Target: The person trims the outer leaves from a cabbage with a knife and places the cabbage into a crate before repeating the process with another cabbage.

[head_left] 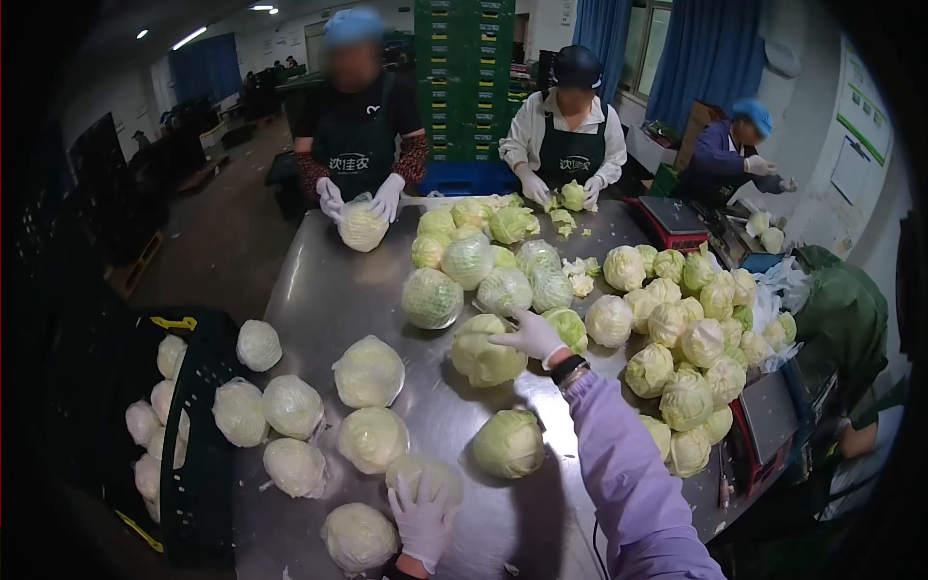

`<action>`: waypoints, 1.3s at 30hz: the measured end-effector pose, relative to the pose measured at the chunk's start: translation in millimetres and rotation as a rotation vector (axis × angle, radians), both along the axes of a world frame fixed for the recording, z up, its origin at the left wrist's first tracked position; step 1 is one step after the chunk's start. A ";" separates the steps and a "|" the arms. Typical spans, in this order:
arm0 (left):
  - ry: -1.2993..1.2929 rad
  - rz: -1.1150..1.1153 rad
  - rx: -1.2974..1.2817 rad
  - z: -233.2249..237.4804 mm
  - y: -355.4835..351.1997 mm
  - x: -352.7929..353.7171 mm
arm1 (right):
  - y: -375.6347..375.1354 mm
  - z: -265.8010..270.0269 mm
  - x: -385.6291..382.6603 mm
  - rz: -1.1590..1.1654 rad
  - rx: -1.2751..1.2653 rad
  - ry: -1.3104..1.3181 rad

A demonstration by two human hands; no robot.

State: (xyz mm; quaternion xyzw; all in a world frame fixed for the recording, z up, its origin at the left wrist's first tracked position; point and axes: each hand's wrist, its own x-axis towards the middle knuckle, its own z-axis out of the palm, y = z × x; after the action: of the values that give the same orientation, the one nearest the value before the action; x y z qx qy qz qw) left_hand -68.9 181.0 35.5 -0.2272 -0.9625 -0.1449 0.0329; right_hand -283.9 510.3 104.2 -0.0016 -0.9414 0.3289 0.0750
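Gloved in white, my left hand (422, 514) rests with spread fingers on a pale cabbage (425, 476) near the table's front edge. My right hand (531, 336), also gloved, reaches from a lilac sleeve and touches the upper right side of a green cabbage (483, 353) at the middle of the metal table (319, 242). Its fingers are apart around that side. Just below lies another bare cabbage (508, 444). Several wrapped cabbages (368, 372) lie to the left, and more wrapped ones (432, 298) are beyond my right hand.
A large cabbage pile (686, 338) covers the right side, beside red scales (768, 416). A dark crate (193, 435) with cabbages stands left. Across the table, one person (358, 126) holds a wrapped cabbage (363, 226); another (572, 135) handles leaves. A third person (720, 159) is back right.
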 end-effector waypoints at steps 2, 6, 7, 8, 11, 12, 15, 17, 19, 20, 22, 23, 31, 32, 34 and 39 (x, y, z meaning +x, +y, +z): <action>-0.023 0.000 0.018 6.7 6.6 -11.7 | 3.9 1.2 -21.9 0.021 0.163 -0.043; -0.082 0.079 0.117 28.2 13.0 -29.5 | 19.6 -7.2 -25.5 0.139 -0.056 -0.373; -0.095 0.066 0.114 26.6 12.8 -32.0 | 24.3 -6.6 -19.8 0.192 -0.073 -0.375; -0.086 0.131 0.167 23.7 12.8 -37.1 | 29.1 -4.1 -13.6 0.244 -0.086 -0.370; -0.096 0.245 0.280 14.2 15.1 -54.8 | 20.5 0.7 22.2 0.339 -0.048 -0.314; -0.115 0.305 0.334 13.0 17.4 -58.0 | 19.3 -21.0 30.0 0.382 0.018 -0.198; -0.082 0.218 0.370 27.7 25.6 -60.2 | -13.2 2.4 75.4 0.395 0.086 -0.357; -0.008 0.072 0.389 45.9 40.1 -54.8 | -7.4 11.2 80.5 0.413 -0.029 -0.456; 0.048 -0.069 0.400 55.9 54.8 -43.1 | 34.1 -45.1 56.9 0.311 -0.077 0.006; -0.061 -0.124 0.260 58.7 61.2 -37.1 | 40.4 -1.0 53.4 -0.002 -0.112 -0.111; -0.167 -0.181 0.121 49.3 63.5 -35.7 | 75.3 5.2 40.1 -0.409 0.172 0.070; -0.147 -0.191 0.223 29.1 64.9 -38.1 | 101.5 -15.5 30.5 -0.449 0.266 0.025; -0.114 -0.192 0.273 36.5 66.6 -39.1 | 118.4 -69.5 60.0 -0.411 -0.607 -0.231; -0.134 -0.239 0.280 50.2 66.9 -27.6 | 108.7 -58.0 69.3 -0.418 -0.612 -0.227; -0.153 -0.288 0.285 66.7 67.2 -7.1 | 95.7 -56.4 89.2 -0.510 -0.550 -0.156; -0.570 -0.855 0.261 50.0 22.9 47.2 | 62.3 -97.2 129.3 -0.547 -0.331 0.155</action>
State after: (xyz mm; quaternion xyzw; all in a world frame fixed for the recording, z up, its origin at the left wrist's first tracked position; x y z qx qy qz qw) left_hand -21.7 204.0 85.5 -0.5451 -0.7286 -0.3200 -0.2638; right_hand -154.6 572.6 7.0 -0.2418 -0.8313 0.4442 0.2305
